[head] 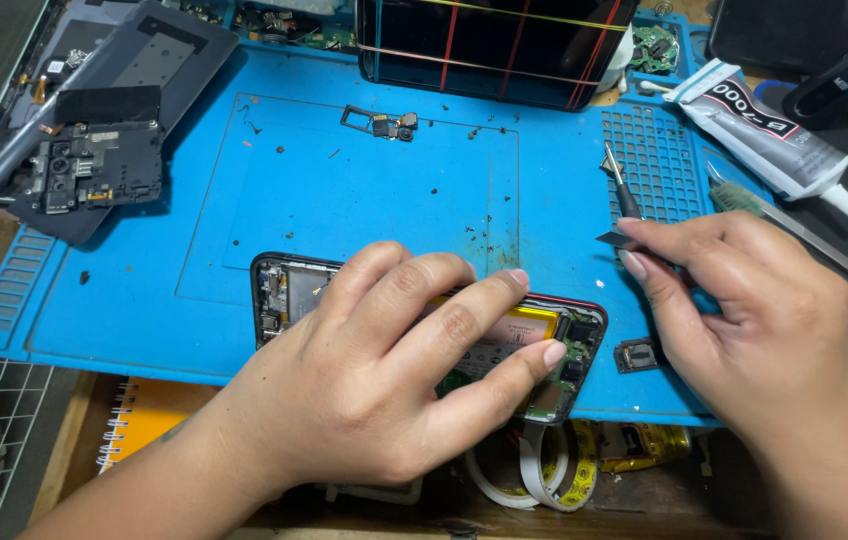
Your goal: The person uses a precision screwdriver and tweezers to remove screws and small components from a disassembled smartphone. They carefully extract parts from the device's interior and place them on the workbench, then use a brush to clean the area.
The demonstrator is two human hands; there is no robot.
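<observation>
An opened phone [574,345] with its back off lies on the near part of the blue work mat [144,290], its battery and circuit boards showing. My left hand [384,370] rests flat on top of it, fingers spread over the battery, pressing it down. My right hand [744,320] hovers just right of the phone and grips a pair of metal tweezers [621,195], whose tips point up and away. A small dark part [636,355] lies on the mat between the phone and my right hand.
A removed back cover and inner frame [94,165] lie at the mat's far left. A small camera part [384,124] sits mid-mat. A cracked screen [494,45] stands at the back, a glue tube [764,130] at the right, tape rolls [544,470] below the mat.
</observation>
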